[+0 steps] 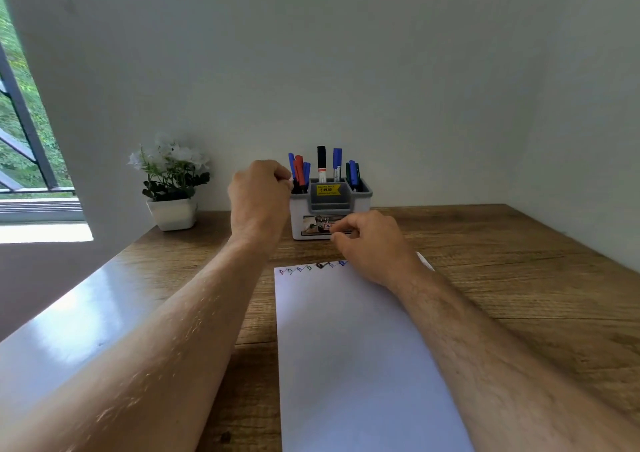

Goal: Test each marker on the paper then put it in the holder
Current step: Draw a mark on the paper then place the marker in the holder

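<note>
A white and grey holder [363, 197] stands at the back of the table with several blue, red, black and green markers [321, 162] upright in its compartments. My left hand [259, 195] is raised beside the holder's left compartment, and its curled fingertips pinch a dark marker [296, 186] standing there. My right hand [372, 243] hovers low in front of the holder, over the top edge of the white paper [346, 347], with its fingers loosely curled and holding nothing. A row of small coloured test scribbles [308, 268] runs along the paper's top edge.
A white pot of white flowers [171, 181] stands at the back left of the wooden table [519, 278], close to the wall. A window with dark bars [24, 112] is at the far left. The table's left edge is glossy with glare.
</note>
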### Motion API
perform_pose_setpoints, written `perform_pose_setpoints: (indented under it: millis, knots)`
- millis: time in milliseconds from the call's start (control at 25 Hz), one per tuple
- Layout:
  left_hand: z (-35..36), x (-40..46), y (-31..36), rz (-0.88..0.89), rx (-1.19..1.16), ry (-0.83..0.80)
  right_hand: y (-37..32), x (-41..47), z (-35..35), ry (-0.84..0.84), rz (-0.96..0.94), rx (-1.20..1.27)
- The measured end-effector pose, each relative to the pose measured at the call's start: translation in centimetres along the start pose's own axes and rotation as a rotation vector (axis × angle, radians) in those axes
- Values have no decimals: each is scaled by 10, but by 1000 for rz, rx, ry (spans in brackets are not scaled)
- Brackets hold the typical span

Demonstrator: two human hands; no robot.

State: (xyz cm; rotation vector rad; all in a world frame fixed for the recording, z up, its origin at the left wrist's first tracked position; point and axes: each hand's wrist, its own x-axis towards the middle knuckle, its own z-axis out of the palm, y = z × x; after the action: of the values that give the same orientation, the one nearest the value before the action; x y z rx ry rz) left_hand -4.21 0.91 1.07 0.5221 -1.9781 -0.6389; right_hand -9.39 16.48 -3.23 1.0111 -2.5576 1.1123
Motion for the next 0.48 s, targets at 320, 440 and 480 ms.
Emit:
perform_pose_setpoints:
  millis: [320,440,480]
  knots:
    - [-32,-3,-10,-222,484,-327,-2,-4,-1,-21,-31,-12]
    - [-31,-14,-7,-200,624,-401,-1,-5,-2,-19,-38,-10]
    - [-31,-16,-7,-200,676,-424,-2,-5,-2,-18,-39,-6]
